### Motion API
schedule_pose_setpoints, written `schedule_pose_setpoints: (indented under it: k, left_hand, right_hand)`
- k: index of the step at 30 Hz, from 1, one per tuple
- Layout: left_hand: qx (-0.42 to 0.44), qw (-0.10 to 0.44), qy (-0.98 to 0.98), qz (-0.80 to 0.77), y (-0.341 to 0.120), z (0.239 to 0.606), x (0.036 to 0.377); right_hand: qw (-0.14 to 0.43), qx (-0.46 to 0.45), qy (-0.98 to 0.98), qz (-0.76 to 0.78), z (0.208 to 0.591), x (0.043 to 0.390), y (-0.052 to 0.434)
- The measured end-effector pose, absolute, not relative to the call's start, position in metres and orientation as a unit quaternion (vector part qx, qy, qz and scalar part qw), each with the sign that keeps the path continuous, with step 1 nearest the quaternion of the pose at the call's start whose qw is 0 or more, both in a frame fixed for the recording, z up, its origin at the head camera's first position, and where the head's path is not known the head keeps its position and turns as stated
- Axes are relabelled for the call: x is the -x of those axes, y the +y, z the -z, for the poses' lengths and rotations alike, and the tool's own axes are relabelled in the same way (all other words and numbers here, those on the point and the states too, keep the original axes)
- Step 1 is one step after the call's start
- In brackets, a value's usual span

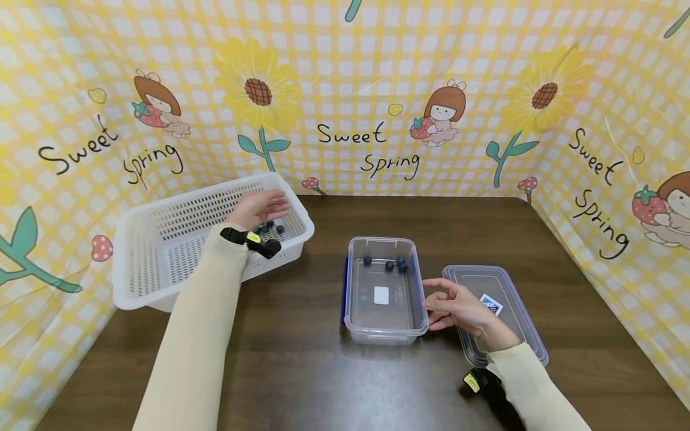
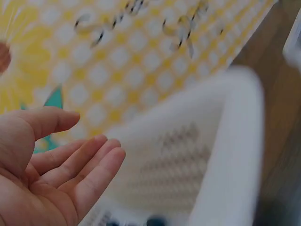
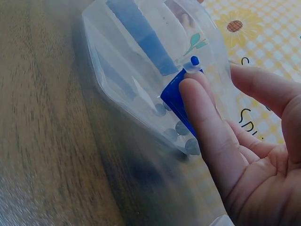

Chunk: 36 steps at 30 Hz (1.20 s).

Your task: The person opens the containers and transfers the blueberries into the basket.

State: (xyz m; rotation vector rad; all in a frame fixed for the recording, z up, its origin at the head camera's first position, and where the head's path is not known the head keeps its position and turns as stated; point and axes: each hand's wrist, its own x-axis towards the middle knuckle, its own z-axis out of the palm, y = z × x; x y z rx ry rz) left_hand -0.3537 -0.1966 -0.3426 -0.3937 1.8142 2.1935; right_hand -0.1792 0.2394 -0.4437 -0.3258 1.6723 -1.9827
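Observation:
My left hand [image 1: 259, 208] is over the right end of a white slotted plastic basket [image 1: 123, 257], fingers loosely extended and nothing in them. Below it, several blueberries [image 1: 280, 229] lie on the basket floor. In the left wrist view the palm [image 2: 42, 188] shows bare beside the blurred basket wall. A clear plastic food box [image 1: 366, 314] stands uncovered at the middle of the table, with several blueberries [image 1: 389, 266] towards its far end. My right hand [image 1: 458, 308] touches the box's right side. The right wrist view shows a digit against its blue latch flap [image 3: 175, 96].
A clear lid [image 1: 509, 290] with a bluish rim and a label lies right of the box, partly under the right hand. Brown wooden table [image 1: 291, 371] surrounds these things. A yellow checked cloth [image 1: 345, 72] hangs along the back and sides.

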Motion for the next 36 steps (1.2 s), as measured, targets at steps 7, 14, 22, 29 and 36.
schedule_pose_setpoints:
  k: [7,14,22,29,36]
  left_hand:
    - [0.059,0.194,0.645,-0.737,-0.148,0.337,0.350]
    - [0.013,0.237,0.649,-0.723,-0.100,0.344,0.336]
    - [-0.027,0.303,0.665,-0.682,-0.055,0.358,0.321]
    - [-0.042,0.336,0.696,-0.633,-0.028,0.377,0.312]
    - [-0.053,0.322,0.750,-0.576,-0.013,0.391,0.312]
  right_hand:
    - [0.260,0.121,0.616,0.734,0.442,0.178,0.239]
    - [0.259,0.114,0.619,0.733,0.441,0.178,0.239]
    - [0.261,0.117,0.618,0.732,0.441,0.178,0.240]
    - [0.265,0.121,0.615,0.732,0.442,0.180,0.240]
    - [0.268,0.122,0.620,0.728,0.444,0.181,0.241]
